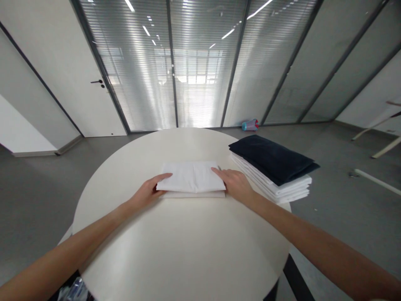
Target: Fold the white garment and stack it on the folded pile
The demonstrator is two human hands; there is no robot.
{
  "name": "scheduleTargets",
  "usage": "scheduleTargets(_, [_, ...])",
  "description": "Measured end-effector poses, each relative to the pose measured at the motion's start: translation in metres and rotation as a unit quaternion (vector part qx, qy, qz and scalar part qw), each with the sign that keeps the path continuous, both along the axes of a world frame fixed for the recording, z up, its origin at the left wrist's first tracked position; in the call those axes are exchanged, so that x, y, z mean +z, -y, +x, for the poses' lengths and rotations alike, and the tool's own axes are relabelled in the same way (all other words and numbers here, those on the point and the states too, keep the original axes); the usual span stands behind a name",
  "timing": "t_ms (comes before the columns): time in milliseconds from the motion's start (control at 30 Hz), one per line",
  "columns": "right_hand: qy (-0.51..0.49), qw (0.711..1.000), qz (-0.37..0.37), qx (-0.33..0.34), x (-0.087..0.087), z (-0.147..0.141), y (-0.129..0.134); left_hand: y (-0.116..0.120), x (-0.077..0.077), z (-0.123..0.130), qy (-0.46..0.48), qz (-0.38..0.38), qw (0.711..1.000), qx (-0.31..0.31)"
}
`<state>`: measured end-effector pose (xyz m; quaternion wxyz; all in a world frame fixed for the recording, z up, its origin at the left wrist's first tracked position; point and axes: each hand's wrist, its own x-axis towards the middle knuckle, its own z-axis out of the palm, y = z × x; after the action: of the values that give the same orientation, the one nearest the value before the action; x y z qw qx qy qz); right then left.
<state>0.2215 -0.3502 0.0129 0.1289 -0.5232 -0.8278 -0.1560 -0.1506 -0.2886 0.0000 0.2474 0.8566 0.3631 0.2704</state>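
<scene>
A folded white cloth (pixel 191 177) lies near the middle of the round white table (pixel 184 246), its near edge in layers. My left hand (pixel 149 189) grips its left edge, thumb on top and fingers partly hidden beneath. At the right edge my right hand (pixel 235 183) holds the cloth, with a finger resting on top and the others at the side. Just right of that hand is a stack of folded white cloths (pixel 282 190), topped by a folded dark navy cloth (pixel 272 158).
The stack reaches the table's right edge and overhangs it. Beyond the table, a blue and red object (pixel 249 125) lies on the floor by the glass wall (pixel 200 83). Furniture legs (pixel 387 147) stand at the far right. A clear plastic item (pixel 75 289) shows at the lower left.
</scene>
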Motion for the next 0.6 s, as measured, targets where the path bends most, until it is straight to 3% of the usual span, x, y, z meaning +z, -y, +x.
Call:
scheduleTargets(233, [0.068,0.997,0.02,0.033,-0.005,0.004,0.0,-0.001,-0.007,0.003,-0.068,0.069,0.995,-0.001])
scheduleTargets(333, [0.078,0.996,0.009,0.052,-0.001,0.004,0.001,0.001,0.0,0.0,-0.085,0.069,0.994,0.007])
scheduleTargets(400, [0.093,0.994,-0.008,0.06,0.008,0.004,0.002,0.001,0.016,-0.007,-0.112,0.033,0.993,-0.022])
scheduleTargets(500, [0.092,0.994,-0.024,0.054,0.031,0.0,0.002,-0.002,0.054,-0.014,-0.125,-0.021,0.99,-0.06])
scheduleTargets(600, [-0.074,0.997,-0.019,0.032,0.059,-0.026,-0.013,-0.008,0.086,0.001,-0.042,0.031,0.998,0.036])
